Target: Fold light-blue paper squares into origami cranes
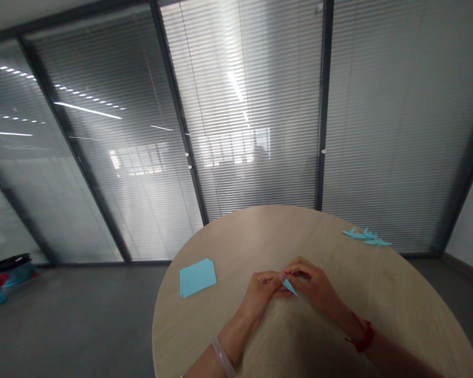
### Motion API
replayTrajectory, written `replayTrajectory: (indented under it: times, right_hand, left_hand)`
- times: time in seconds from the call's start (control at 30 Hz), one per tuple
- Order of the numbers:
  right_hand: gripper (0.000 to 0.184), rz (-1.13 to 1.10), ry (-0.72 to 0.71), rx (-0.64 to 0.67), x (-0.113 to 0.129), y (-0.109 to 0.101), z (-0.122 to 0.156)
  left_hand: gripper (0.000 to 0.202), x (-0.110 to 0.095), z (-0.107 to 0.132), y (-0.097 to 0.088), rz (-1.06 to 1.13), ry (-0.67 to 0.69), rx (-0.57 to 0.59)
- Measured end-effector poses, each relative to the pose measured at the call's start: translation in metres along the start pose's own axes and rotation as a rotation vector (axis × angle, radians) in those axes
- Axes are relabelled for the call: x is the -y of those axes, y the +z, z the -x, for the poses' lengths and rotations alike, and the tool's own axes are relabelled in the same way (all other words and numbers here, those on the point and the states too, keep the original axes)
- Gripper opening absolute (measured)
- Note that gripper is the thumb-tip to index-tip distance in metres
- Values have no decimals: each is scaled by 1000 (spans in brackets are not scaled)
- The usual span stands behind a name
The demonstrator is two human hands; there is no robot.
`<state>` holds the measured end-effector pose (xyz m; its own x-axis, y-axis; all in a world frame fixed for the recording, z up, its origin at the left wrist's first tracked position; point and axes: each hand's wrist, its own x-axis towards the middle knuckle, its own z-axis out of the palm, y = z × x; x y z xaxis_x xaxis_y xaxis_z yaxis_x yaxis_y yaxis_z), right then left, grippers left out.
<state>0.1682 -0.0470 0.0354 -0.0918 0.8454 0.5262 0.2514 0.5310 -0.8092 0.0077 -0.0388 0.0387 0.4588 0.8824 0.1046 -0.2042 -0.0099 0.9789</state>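
Note:
A small piece of folded blue paper (289, 286) is pinched between my two hands above the table, its pointed end aimed down and to the right. My left hand (263, 290) grips it from the left, thumb on top and fingers underneath. From the other side, the fingertips of my right hand (309, 281) press on its upper end. My fingers cover the rest of the paper, so its full shape is hidden.
The round wooden table (256, 231) fills the lower middle. On its left lies a stack of blue paper sheets (198, 277). Several folded blue paper figures (366, 237) sit near the far right edge. Glass panels with blinds (256, 157) stand behind.

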Motion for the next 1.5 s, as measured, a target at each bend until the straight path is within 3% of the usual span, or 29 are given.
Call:
replayTrajectory:
  times: [0.5, 0.7, 0.87, 1.13, 1.5]
  right_hand:
    - [47, -198, 234, 13, -5, 5, -2]
    - [41, -218, 291, 87, -13, 9, -1]
    - [38, -123, 221, 209, -13, 7, 0]
    - [36, -88, 210, 249, -9, 6, 1]
    - [36, -215, 367, 273, -6, 6, 1]
  left_hand:
    - [49, -7, -4, -5, -167, 51, -166]
    - [42, -6, -6, -9, -356, 163, -248]
    - [38, -3, -6, -8, -523, 239, -251]
    - [31, 3, -4, -8, -614, 233, -294]
    - [24, -4, 4, 0, -789, 330, -256]
